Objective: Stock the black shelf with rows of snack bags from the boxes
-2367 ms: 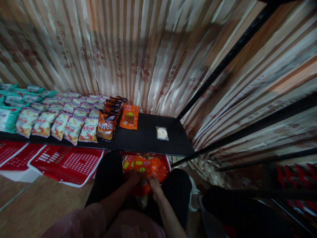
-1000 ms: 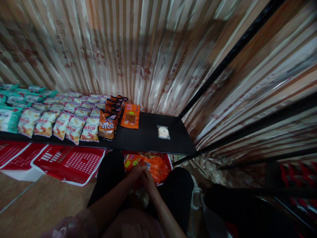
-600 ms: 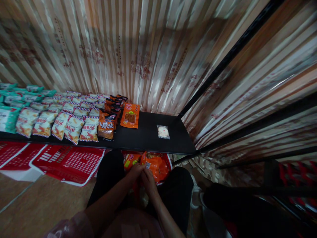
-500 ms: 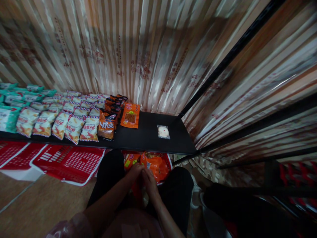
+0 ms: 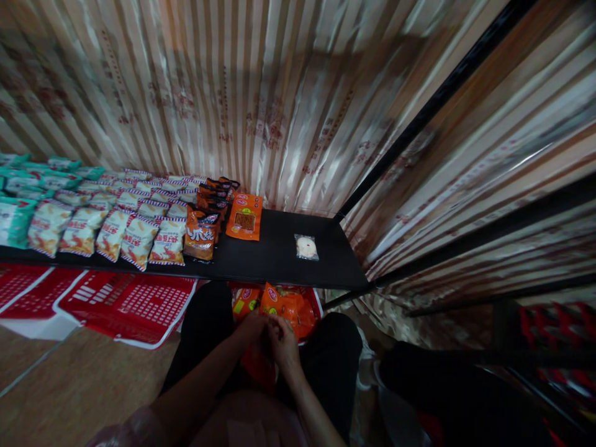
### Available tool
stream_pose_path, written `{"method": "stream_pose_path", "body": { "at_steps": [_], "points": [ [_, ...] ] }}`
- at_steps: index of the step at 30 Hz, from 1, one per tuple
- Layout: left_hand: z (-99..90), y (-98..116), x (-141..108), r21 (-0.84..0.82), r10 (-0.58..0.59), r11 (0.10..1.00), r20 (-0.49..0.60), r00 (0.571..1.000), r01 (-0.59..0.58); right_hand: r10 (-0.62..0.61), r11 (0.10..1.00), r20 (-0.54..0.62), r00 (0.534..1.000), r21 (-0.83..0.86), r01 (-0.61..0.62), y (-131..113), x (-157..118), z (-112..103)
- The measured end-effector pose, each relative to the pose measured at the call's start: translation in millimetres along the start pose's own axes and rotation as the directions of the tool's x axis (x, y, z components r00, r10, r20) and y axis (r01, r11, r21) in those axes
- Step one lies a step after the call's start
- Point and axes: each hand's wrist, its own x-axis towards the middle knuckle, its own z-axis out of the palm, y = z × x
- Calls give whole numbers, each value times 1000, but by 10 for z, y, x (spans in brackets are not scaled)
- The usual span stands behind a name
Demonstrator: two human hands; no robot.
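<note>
My left hand point(image 5: 254, 327) and my right hand point(image 5: 283, 338) are close together between my knees, over a red basket point(image 5: 318, 303) under the shelf's front edge. Just beyond my fingers, an orange snack packet point(image 5: 282, 302) shows its round pink logo. To its left lies another orange packet point(image 5: 245, 302) with a yellow patch. The fingers of my right hand are curled in; whether they grip the packet is hidden. My left fingers are dark and mostly covered. On the black shelf above lies an orange pouch point(image 5: 244, 216) with a window showing brown pieces.
A small clear packet with a white round piece point(image 5: 306, 247) is on the black shelf point(image 5: 279, 248). Left of the pouch stand orange-black bags point(image 5: 201, 234), rows of white chip bags point(image 5: 138, 239) and teal bags point(image 5: 16, 220). Red baskets point(image 5: 135, 304) sit below; a black frame bar point(image 5: 395, 143) slants at right.
My right hand's fingers have curled in, and both hands have shifted slightly. The orange packet beyond them has tilted so that its logo and upper corner show more. Shelf goods stay put.
</note>
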Motion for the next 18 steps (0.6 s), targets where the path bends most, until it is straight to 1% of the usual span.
{"method": "stream_pose_path", "body": {
  "at_steps": [6,8,12,14,16,18],
  "points": [
    [14,35,-42,-26,5,1000,-43,999,-6,-34,997,-46,998,-69,31,-64,-28,-40],
    [15,65,-45,-35,7,999,-56,998,-9,-42,995,-90,995,-99,33,-76,-32,-53],
    [-12,122,-71,-53,22,998,-85,996,-26,-55,985,-215,975,-172,17,-47,-24,-81],
    [-31,148,-98,-61,20,998,-94,995,-26,-10,984,-269,963,-176,-39,-14,-14,-95],
    [-41,174,-130,-69,17,997,-97,995,-24,79,982,-315,946,-140,-128,22,-1,-108],
    [-41,200,-158,-93,3,996,-93,996,-12,176,975,-321,931,-72,-209,56,14,-119]
  ]
}}
